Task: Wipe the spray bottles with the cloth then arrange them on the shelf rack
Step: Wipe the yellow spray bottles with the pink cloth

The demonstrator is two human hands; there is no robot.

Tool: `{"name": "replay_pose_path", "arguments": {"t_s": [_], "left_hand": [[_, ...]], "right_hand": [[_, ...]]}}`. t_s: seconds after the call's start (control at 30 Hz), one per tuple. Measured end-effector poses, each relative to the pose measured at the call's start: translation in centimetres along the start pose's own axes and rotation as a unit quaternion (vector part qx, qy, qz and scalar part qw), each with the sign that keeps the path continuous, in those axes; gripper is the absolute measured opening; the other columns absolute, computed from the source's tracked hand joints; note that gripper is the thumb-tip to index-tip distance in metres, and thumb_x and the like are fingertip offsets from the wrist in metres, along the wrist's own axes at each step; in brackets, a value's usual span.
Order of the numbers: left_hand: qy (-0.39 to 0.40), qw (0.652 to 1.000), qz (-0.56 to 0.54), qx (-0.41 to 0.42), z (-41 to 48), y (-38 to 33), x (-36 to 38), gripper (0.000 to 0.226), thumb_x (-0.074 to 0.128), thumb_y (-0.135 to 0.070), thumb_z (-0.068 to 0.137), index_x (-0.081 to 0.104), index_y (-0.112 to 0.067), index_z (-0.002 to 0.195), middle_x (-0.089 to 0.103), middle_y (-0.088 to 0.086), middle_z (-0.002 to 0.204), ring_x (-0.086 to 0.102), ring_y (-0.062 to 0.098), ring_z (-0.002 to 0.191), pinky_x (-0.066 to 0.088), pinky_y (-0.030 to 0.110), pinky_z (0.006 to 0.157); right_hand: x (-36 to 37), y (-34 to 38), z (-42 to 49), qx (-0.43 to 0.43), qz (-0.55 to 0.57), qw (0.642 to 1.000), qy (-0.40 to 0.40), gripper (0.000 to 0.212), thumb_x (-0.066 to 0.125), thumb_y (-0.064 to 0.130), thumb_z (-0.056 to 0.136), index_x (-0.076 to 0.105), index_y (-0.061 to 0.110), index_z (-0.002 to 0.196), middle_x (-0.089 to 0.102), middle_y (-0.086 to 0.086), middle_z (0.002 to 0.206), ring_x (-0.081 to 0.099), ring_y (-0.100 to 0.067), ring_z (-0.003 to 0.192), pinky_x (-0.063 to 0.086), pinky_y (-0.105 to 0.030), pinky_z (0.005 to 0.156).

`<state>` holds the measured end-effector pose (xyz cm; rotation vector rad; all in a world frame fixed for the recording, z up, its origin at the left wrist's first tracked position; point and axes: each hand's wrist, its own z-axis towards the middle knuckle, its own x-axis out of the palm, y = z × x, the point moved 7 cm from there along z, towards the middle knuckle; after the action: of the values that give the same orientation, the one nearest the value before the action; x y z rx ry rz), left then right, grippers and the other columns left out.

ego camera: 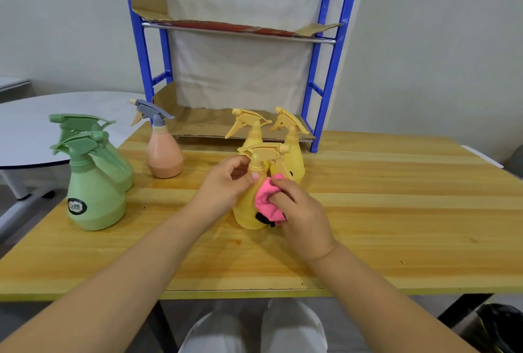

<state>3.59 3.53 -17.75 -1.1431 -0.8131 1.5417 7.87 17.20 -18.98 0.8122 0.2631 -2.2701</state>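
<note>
A yellow spray bottle (245, 211) stands upright on the wooden table (396, 211) in front of me. My left hand (223, 183) grips its neck just under the trigger head. My right hand (300, 211) presses a bunched pink cloth (267, 201) against the bottle's right side. Two more yellow bottles (294, 146) stand right behind it. A peach bottle with a grey trigger (164, 154) stands to the left, and two green bottles (93, 200) stand at the table's left end. The blue shelf rack (331, 70) rises at the back, its cardboard-lined shelves bare.
A round white table (34, 132) sits to the left, beyond the wooden table's edge. The rack's lower shelf cardboard (206, 123) lies level with the tabletop. A dark object (501, 327) is on the floor at the lower right. My knees show below the table's near edge.
</note>
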Motion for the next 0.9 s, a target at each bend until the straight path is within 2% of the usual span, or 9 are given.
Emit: {"name": "replay_pose_path", "arguments": {"t_s": [0.1,0.17,0.3,0.4,0.5,0.6,0.73,0.83,0.9], "left_hand": [[0.021,1.0,-0.012,-0.01,0.2,0.6,0.0,0.016,0.06,-0.013,0.089,0.062,-0.016,0.105,0.064,0.009,0.108,0.059,0.012,0.092,0.048,0.017,0.08],[0.032,0.999,-0.033,-0.016,0.2,0.8,-0.1,0.018,0.057,-0.012,0.091,0.062,-0.022,0.105,0.065,0.007,0.111,0.06,0.015,0.1,0.048,0.026,0.087],[0.053,0.998,-0.031,-0.01,0.0,0.5,0.2,0.027,0.049,-0.013,0.095,0.058,-0.025,0.118,0.063,-0.007,0.115,0.057,0.004,0.106,0.046,0.02,0.092],[0.048,0.999,-0.023,-0.008,-0.3,0.2,0.1,0.033,0.045,-0.012,0.097,0.053,-0.026,0.126,0.058,-0.02,0.116,0.051,-0.007,0.108,0.04,0.011,0.089],[0.007,0.999,-0.046,-0.019,-0.5,-0.1,-0.3,0.033,0.046,-0.015,0.096,0.054,-0.022,0.127,0.058,-0.015,0.118,0.051,-0.005,0.108,0.039,0.01,0.086],[-0.051,0.993,-0.1,-0.034,-1.1,-0.5,-0.4,0.024,0.041,-0.022,0.097,0.059,-0.024,0.114,0.06,-0.011,0.11,0.053,-0.001,0.1,0.04,0.015,0.08],[-0.038,0.993,-0.111,0.018,-1.9,-1.5,0.5,0.024,0.036,-0.034,0.098,0.06,-0.034,0.099,0.064,-0.013,0.103,0.059,-0.003,0.095,0.045,0.012,0.081],[-0.006,0.995,-0.101,0.022,-2.1,-1.5,0.6,0.041,0.04,-0.056,0.083,0.061,-0.029,0.106,0.065,-0.011,0.105,0.059,-0.003,0.098,0.044,0.01,0.081],[0.007,0.998,-0.068,-0.002,-2.0,-1.3,0.5,0.053,0.05,-0.054,0.08,0.057,-0.019,0.12,0.062,-0.006,0.115,0.056,0.004,0.107,0.042,0.014,0.084]], "right_hand": [[0.8,-0.2,-1.1,-0.018,-0.026,0.998,0.058,0.03,0.079,-0.002,0.058,0.068,0.002,0.086,0.066,-0.015,0.103,0.064,-0.025,0.079,0.051,-0.024,0.055],[1.4,-0.5,-1.9,-0.023,-0.014,0.994,0.107,0.036,0.082,-0.004,0.047,0.067,0.005,0.079,0.066,-0.012,0.096,0.064,-0.024,0.07,0.048,-0.022,0.052],[1.9,-1.2,-2.3,-0.022,0.04,0.982,0.183,0.033,0.069,-0.01,0.056,0.064,0.009,0.083,0.063,-0.009,0.098,0.065,-0.028,0.075,0.054,-0.032,0.053],[1.1,-1.4,-2.0,-0.029,0.05,0.975,0.213,0.038,0.074,-0.008,0.054,0.065,0.01,0.086,0.063,-0.007,0.1,0.066,-0.027,0.081,0.055,-0.033,0.058],[-0.5,-1.6,-1.1,-0.02,0.045,0.985,0.168,0.034,0.077,-0.006,0.059,0.067,0.011,0.087,0.064,-0.003,0.102,0.064,-0.02,0.086,0.056,-0.03,0.063],[-1.7,-1.8,0.4,-0.007,0.043,0.994,0.105,0.032,0.076,-0.009,0.063,0.068,0.009,0.088,0.065,-0.005,0.104,0.064,-0.021,0.085,0.056,-0.032,0.06],[-2.1,-1.1,2.4,-0.009,0.059,0.997,0.046,0.027,0.073,-0.005,0.069,0.068,0.007,0.093,0.064,-0.01,0.107,0.062,-0.024,0.094,0.056,-0.031,0.067],[-1.4,-0.3,3.0,-0.02,0.053,0.998,0.028,0.025,0.073,0.002,0.072,0.069,0.005,0.096,0.063,-0.012,0.105,0.06,-0.023,0.093,0.05,-0.023,0.071],[-0.8,-0.2,2.6,-0.016,0.055,0.998,0.028,0.026,0.072,0.007,0.072,0.069,0.006,0.098,0.062,-0.012,0.105,0.058,-0.021,0.093,0.046,-0.018,0.073]]}}
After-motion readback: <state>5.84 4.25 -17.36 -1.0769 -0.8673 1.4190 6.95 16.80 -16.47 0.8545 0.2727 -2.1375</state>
